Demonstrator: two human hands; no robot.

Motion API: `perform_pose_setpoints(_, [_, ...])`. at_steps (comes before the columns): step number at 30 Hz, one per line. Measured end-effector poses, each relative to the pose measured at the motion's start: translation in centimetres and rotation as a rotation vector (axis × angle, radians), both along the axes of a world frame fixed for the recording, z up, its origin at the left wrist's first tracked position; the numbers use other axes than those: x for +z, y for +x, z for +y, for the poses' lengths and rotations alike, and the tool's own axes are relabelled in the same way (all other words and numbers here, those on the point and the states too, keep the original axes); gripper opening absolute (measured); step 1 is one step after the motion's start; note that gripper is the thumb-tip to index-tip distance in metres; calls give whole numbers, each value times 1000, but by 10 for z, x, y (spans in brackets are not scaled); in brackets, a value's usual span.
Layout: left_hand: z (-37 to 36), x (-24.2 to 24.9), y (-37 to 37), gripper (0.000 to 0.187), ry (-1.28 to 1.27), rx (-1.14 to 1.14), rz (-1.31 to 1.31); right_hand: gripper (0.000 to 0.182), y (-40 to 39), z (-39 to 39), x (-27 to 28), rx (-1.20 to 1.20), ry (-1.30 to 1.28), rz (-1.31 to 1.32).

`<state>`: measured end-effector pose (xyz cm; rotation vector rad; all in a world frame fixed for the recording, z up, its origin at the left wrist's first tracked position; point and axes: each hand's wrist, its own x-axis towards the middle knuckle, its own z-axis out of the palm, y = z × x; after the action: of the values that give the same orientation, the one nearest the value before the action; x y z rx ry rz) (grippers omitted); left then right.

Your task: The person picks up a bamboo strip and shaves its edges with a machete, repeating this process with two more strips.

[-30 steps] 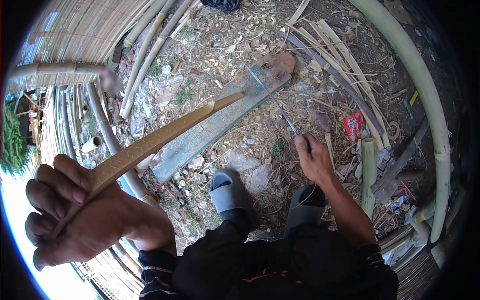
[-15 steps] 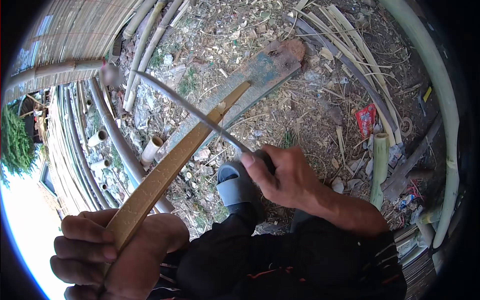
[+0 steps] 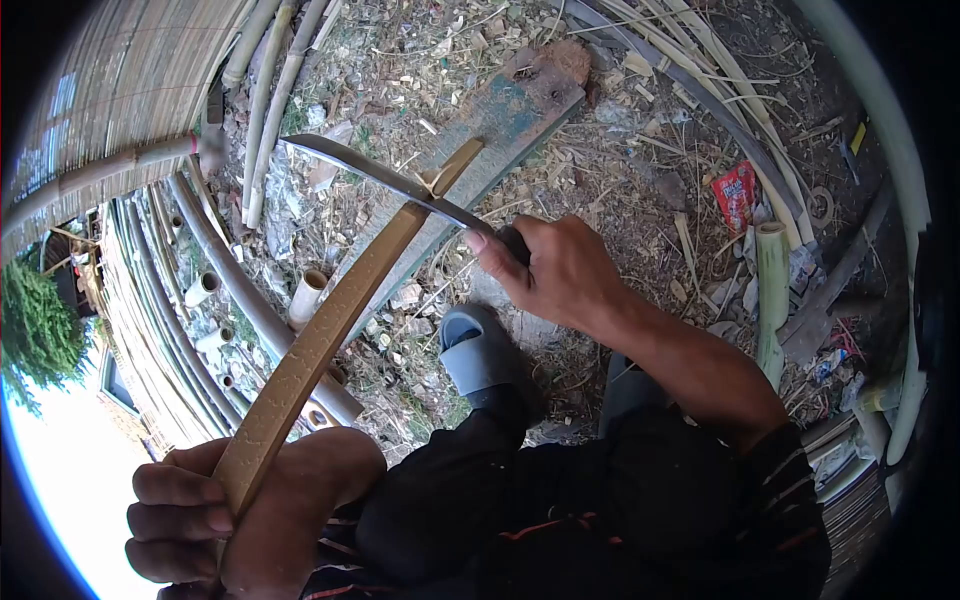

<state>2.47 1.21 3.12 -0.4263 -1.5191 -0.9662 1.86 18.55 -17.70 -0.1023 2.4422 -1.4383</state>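
My left hand (image 3: 270, 505) is closed around the lower end of a long yellow-brown bamboo strip (image 3: 320, 345), at the lower left. The strip slants up to the right, its far end over a worn plank (image 3: 500, 125). In my right hand (image 3: 560, 265) is the dark handle of a long curved knife (image 3: 365, 168). The blade lies across the strip near its far end, pointing to the upper left. A small curled shaving (image 3: 432, 182) stands up from the strip at the blade. My left fingertips press on the strip's edge.
Bamboo poles (image 3: 262, 120) and a slatted bamboo screen (image 3: 140, 70) are at the upper left. Cut strips (image 3: 720, 90) and a red wrapper (image 3: 735, 197) lie at the right. Chips cover the ground around a grey sandal (image 3: 478, 360).
My right hand and the knife have moved up along the strip, toward its far end. The curled shaving at the blade looks larger. The whole view has shifted slightly.
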Motion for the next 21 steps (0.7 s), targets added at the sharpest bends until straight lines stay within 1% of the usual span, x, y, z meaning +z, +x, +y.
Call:
perform_pose_setpoints(1, [6, 0, -7, 34, 58, -222, 50, 62, 4, 3, 12, -6, -7, 7])
perform_pose_setpoints(3, [-8, 1, -4, 33, 41, -203, 21, 59, 25, 4, 23, 41, -286, 468])
perform_pose_setpoints(4, [-13, 1, 0, 32, 33, -167, 23, 58, 22, 3, 13, 57, -353, 624])
perform_pose_setpoints(5, [-5, 1, -5, 32, 37, -173, 12, 58, 17, 0, -8, 50, -349, 614])
perform_pose_setpoints(7, [20, 1, -22, 42, 78, 204, 112, 57, 3, -4, -57, -66, -64, -53])
perform_pose_setpoints(9, [17, 2, -23, 43, 87, 169, 109, 57, -2, -1, -49, -61, -17, 1])
perform_pose_setpoints(11, [13, 1, -24, 42, 79, 241, 127, 59, 24, 3, -33, -30, -104, 289])
perform_pose_setpoints(12, [11, 0, -26, 42, 80, 245, 122, 70, 30, 6, -43, -15, -254, 358])
perform_pose_setpoints(13, [11, -1, -29, 42, 92, 199, 138, 70, 31, 7, -68, -7, -252, 356])
perform_pose_setpoints(14, [11, 0, -30, 41, 105, 140, 152, 69, 30, 7, -103, -86, -106, 158])
perform_pose_setpoints(15, [12, 1, -30, 41, 114, 130, 162, 69, 17, 12, -107, -170, 43, -26])
perform_pose_setpoints(16, [11, 2, -30, 42, 118, 130, 146, 70, 14, 19, -106, -96, 55, -155])
perform_pose_setpoints(17, [9, 2, -30, 42, 121, 132, 134, 70, 13, 23, -97, -103, 53, -145])
perform_pose_setpoints(18, [7, 4, -28, 42, 104, 179, 106, 70, 24, 25, -87, -84, 43, -13])
perform_pose_setpoints(19, [9, 4, -30, 42, 101, 174, 95, 71, 37, 25, -81, -71, 33, 113])
perform_pose_setpoints(20, [10, 4, -34, 43, 132, 142, 115, 65, 46, 30, -91, -86, -30, 285])
perform_pose_setpoints(21, [11, 4, -32, 44, 160, 118, 134, 65, 46, 33, -105, -73, -29, 286])
